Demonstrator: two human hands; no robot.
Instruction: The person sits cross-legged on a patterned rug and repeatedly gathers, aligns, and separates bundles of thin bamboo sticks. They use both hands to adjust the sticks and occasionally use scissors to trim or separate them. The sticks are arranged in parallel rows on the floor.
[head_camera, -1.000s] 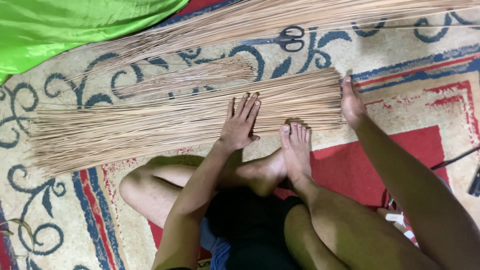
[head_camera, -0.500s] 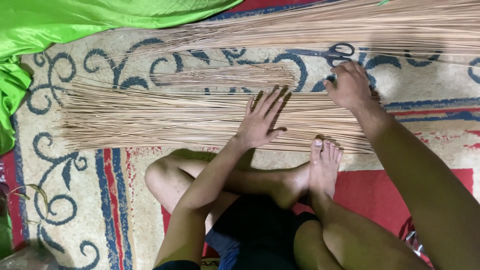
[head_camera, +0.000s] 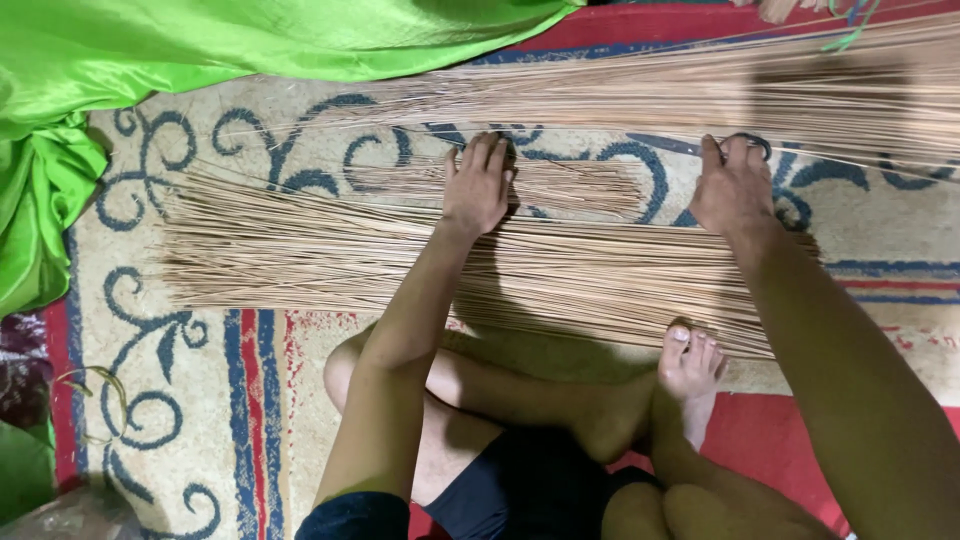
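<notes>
Both hands have slid farther out across the sticks since half a second ago. Your left hand (head_camera: 478, 188) lies flat, fingers together, pinning the small loose bunch (head_camera: 560, 185) beyond the main sheaf (head_camera: 330, 255). Your right hand (head_camera: 735, 190) presses down, fingers curled, keeping the thin, stiff, straw-coloured ribs parallel on the patterned carpet (head_camera: 140, 400). Glossy green cloth (head_camera: 150, 50) lies bunched alongside.

A: Obs. 1: glossy green cloth (head_camera: 150, 60), bunched and folded, fills the frame from 9 to 11 o'clock.

B: Confirmed. Beneath it, a cream carpet (head_camera: 200, 400) with blue scrollwork and red bands, reaching from 7 to 3 o'clock.

A: Obs. 2: black scissors (head_camera: 752, 148) lie on the carpet at 2 o'clock, handle loops partly hidden.

B: Noted. A bare foot (head_camera: 690, 370) rests at 4 o'clock, toes pointing to 12.
</notes>
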